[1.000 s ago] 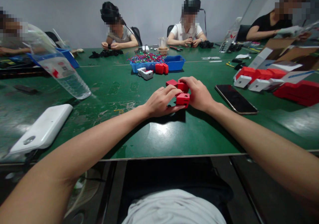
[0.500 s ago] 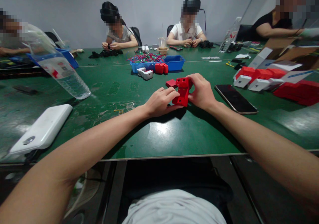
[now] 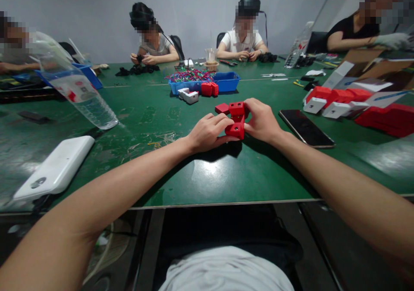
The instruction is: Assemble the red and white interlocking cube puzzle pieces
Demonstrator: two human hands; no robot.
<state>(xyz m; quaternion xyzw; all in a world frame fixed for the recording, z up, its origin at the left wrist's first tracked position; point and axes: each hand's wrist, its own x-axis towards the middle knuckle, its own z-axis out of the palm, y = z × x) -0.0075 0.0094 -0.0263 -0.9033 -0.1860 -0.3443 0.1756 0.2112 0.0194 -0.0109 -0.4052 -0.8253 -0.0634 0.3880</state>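
Note:
Between my hands is a red plastic housing (image 3: 238, 119) with a recessed middle and small holes at both ends. My left hand (image 3: 211, 131) pinches its near left end, thumb below and fingers on top. My right hand (image 3: 261, 119) is closed round its right side, with fingertips hidden behind it. Just beyond my left fingers, a flat red piece (image 3: 221, 108) shows. White housings (image 3: 190, 95) and red ones (image 3: 209, 89) rest farther back, against a blue bin (image 3: 226, 82) that holds a tangle of coloured wires (image 3: 190, 75).
A black phone (image 3: 306, 128) lies right of my hands, before a carton (image 3: 365, 62) and rows of red and white housings (image 3: 336, 97). On the left are a leaning water bottle (image 3: 86, 97) and a white device (image 3: 54, 167). Several people sit around the green table (image 3: 181, 183).
The red housing has tipped slightly, so its end faces show more toward me. My hands shift only a little with it. At far right, a co-worker's gloved hand has moved.

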